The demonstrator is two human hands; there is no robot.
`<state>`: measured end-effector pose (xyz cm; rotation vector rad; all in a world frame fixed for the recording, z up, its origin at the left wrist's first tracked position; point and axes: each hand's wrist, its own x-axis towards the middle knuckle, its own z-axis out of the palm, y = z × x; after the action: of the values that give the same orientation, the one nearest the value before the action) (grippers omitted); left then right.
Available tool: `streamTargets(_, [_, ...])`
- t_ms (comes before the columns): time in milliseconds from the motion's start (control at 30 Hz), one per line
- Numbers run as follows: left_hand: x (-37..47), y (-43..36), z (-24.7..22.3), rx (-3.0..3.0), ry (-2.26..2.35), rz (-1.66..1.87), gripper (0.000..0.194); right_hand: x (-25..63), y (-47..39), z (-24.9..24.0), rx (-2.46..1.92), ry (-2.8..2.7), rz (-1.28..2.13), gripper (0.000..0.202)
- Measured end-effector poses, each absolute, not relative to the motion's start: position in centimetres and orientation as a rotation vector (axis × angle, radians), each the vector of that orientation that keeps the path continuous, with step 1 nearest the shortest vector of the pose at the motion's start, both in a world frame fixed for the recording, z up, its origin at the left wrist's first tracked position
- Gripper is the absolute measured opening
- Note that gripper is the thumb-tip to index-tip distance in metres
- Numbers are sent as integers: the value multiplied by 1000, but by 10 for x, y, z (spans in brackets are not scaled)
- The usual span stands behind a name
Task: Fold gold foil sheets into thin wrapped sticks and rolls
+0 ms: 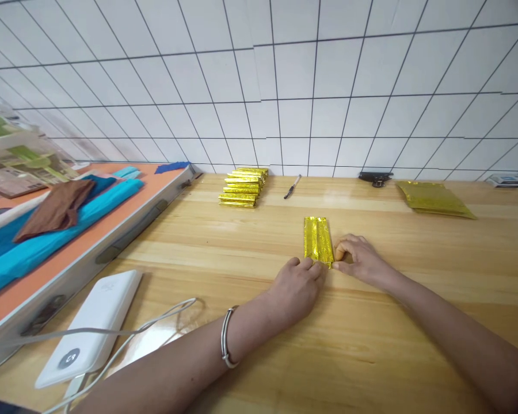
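A flat, folded strip of shiny gold foil [317,237] lies on the wooden table in front of me, its long side pointing away. My left hand [300,284] is closed at the foil's near edge, with curled fingers covering part of that edge. At the near right corner, my right hand [361,259] has its thumb and forefinger bent together against the foil. The fingertips of my left hand are partly hidden. A metal bangle [227,338] circles my left wrist.
Narrow folded gold foil pieces [242,188] lie in a row near the wall. Beyond are a pen [292,187], a black clip [375,178] and a gold packet [434,198]. Left, a white power bank [92,322] with a cable [164,315] lies beside an orange-topped case [107,221] bearing coloured paper.
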<state>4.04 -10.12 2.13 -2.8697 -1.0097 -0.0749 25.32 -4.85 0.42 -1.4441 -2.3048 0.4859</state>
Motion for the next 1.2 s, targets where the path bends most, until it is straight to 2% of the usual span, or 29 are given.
streamTargets(233, [40, -99, 22, -2949, -985, -174, 34, 259, -62, 5, -1338, -2156, 497, 13])
streamTargets(400, [40, -100, 20, -2961, -988, -204, 31, 248, -98, 17, -1235, -2274, 204, 24])
streamTargets(667, [40, -98, 13, -2986, -975, -194, 30, 240, -122, -3, -1251, -2644, -134, 46])
streamTargets(867, [24, -103, 10, -3016, -918, -325, 44, 244, -121, 1, -1310, -2692, -141, 52])
streamTargets(1200, [13, -111, 14, -3028, -1057, -360, 44, 250, -117, 2, -1307, -2668, -88, 49])
